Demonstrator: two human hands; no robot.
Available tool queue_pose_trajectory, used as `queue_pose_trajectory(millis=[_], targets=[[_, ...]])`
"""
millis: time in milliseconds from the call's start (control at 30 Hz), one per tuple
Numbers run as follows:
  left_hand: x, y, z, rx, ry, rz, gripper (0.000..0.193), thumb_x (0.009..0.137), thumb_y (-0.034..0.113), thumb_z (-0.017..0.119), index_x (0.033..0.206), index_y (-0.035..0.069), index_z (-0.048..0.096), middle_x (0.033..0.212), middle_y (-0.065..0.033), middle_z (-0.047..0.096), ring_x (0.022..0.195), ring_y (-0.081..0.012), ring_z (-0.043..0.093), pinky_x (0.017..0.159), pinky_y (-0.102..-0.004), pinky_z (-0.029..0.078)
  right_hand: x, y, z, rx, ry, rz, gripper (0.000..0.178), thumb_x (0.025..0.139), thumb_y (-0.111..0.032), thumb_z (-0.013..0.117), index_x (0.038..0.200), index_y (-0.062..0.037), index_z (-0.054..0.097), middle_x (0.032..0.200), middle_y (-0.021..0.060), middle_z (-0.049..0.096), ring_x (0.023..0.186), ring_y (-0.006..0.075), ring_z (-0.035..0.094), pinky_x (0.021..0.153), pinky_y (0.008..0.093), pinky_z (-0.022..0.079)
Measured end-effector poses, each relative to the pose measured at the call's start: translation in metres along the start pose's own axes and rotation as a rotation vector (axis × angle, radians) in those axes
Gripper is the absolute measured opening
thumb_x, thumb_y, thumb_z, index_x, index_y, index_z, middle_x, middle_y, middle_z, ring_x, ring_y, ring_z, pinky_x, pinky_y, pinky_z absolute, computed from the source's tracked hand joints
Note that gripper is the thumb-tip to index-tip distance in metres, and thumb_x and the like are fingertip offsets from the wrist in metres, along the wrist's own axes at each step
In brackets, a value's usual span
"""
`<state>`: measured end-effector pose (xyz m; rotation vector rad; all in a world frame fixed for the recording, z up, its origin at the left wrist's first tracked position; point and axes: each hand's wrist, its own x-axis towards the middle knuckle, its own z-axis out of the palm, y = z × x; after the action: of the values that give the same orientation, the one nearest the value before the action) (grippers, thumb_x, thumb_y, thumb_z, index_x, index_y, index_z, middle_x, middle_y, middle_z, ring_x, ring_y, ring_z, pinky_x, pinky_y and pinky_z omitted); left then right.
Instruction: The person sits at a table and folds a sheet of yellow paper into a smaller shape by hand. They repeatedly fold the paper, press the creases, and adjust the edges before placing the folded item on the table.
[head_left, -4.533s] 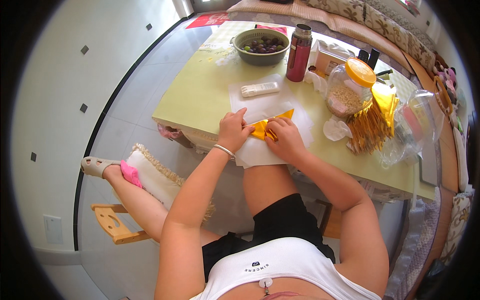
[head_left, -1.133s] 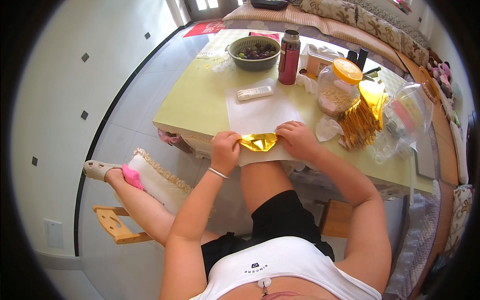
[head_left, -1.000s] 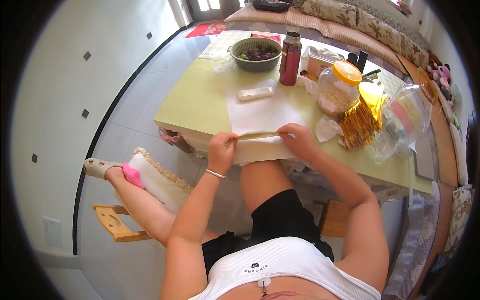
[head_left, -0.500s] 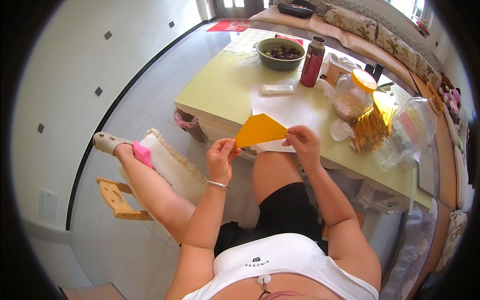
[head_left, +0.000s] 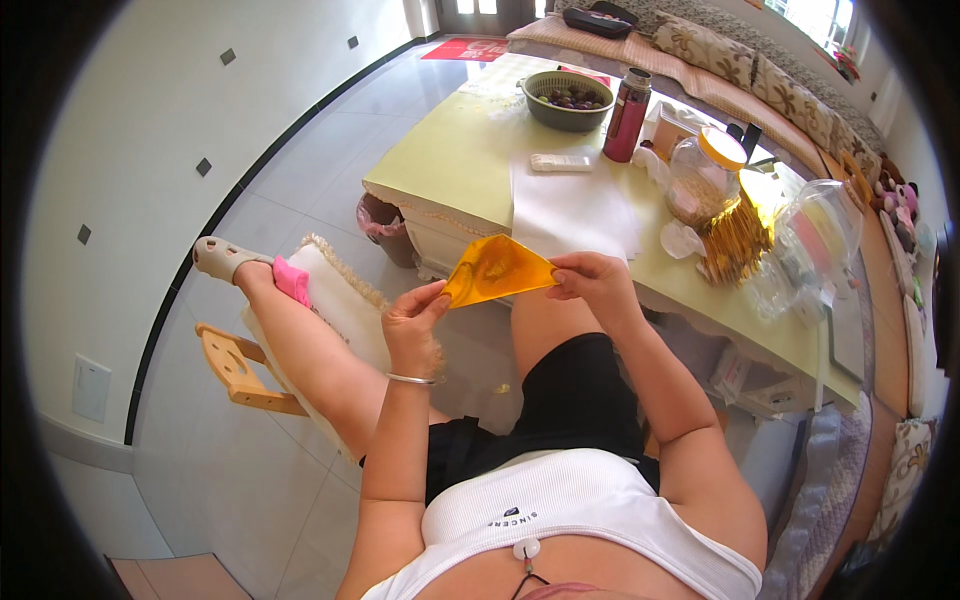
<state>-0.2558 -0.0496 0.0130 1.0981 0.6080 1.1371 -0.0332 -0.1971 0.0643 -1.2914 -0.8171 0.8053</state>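
Observation:
Between my two hands, above my lap, is a folded piece of shiny gold paper [head_left: 495,268] with slanted sides and a peaked top. My left hand [head_left: 412,318] pinches its lower left corner between thumb and fingers. At the opposite corner, my right hand [head_left: 597,283] grips it with thumb and fingertips. Sheets of white paper [head_left: 565,210] lie on the pale green table [head_left: 440,165] just beyond, with a small white oblong packet [head_left: 561,162] on them. A heap of similar folded gold paper [head_left: 735,240] rests farther right.
Farther back stand a colander [head_left: 568,115] of dark fruit and a red flask [head_left: 627,118]. An orange-lidded jar [head_left: 700,185] and a clear plastic bag [head_left: 815,235] crowd the table's right side. A waste bin [head_left: 388,230] is by its left corner; a wooden chair [head_left: 235,370] stands lower left.
Both hands have moved left with the gold paper, the left one also a little lower. The paper is tilted differently, and its face now shows curved reflections.

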Motion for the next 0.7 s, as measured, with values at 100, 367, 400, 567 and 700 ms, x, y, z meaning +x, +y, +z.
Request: queue_pose_trajectory(millis=[100,367,400,567,700], targets=[[-0.005,0.007,-0.006,0.023,-0.042,-0.011,0.017,0.08,-0.008,0.074,0.096,-0.002,0.073,0.089,-0.0071,0.072,0.08,-0.012,0.067,0.076,-0.0222,0.055,-0.003,-0.007,-0.001,-0.035,-0.011,0.132,0.012,0.092,-0.003,0.066,0.099,0.0061,0.068,0.084,0.0079,0.07,0.071,0.015,0.072,0.065,0.0238,0.058],[-0.012,0.005,-0.006,0.061,-0.074,0.017,0.012,0.081,-0.005,0.074,0.093,-0.002,0.071,0.083,-0.008,0.071,0.071,-0.0133,0.066,0.066,-0.0226,0.054,-0.014,-0.002,-0.002,-0.018,-0.016,-0.07,0.009,0.091,-0.001,0.067,0.098,0.0048,0.068,0.083,0.0078,0.07,0.068,0.0138,0.071,0.062,0.0233,0.057],[-0.013,0.006,-0.003,0.05,-0.077,-0.025,0.012,0.082,-0.005,0.073,0.093,-0.002,0.071,0.082,-0.0079,0.071,0.069,-0.0135,0.066,0.064,-0.0227,0.053,-0.015,-0.003,-0.002,0.016,-0.009,-0.079,0.009,0.091,0.0,0.067,0.098,0.0047,0.068,0.083,0.0079,0.07,0.068,0.0137,0.07,0.062,0.0232,0.057],[-0.016,0.006,-0.001,0.083,-0.139,-0.092,0.01,0.084,-0.004,0.071,0.094,-0.002,0.069,0.079,-0.0074,0.069,0.064,-0.0145,0.064,0.058,-0.0238,0.051,-0.016,-0.006,-0.011,-0.019,-0.005,-0.05,0.008,0.091,0.0,0.065,0.097,0.0043,0.067,0.085,0.0082,0.07,0.068,0.0132,0.069,0.063,0.0233,0.057],[-0.022,0.004,0.026,-0.018,-0.083,-0.2,0.012,0.085,-0.002,0.071,0.097,-0.001,0.069,0.082,-0.0077,0.069,0.063,-0.0135,0.064,0.059,-0.0237,0.052,-0.017,-0.012,-0.02,0.021,0.057,-0.108,0.007,0.092,-0.001,0.065,0.097,0.003,0.067,0.085,0.0062,0.068,0.069,0.011,0.066,0.064,0.0233,0.056]])
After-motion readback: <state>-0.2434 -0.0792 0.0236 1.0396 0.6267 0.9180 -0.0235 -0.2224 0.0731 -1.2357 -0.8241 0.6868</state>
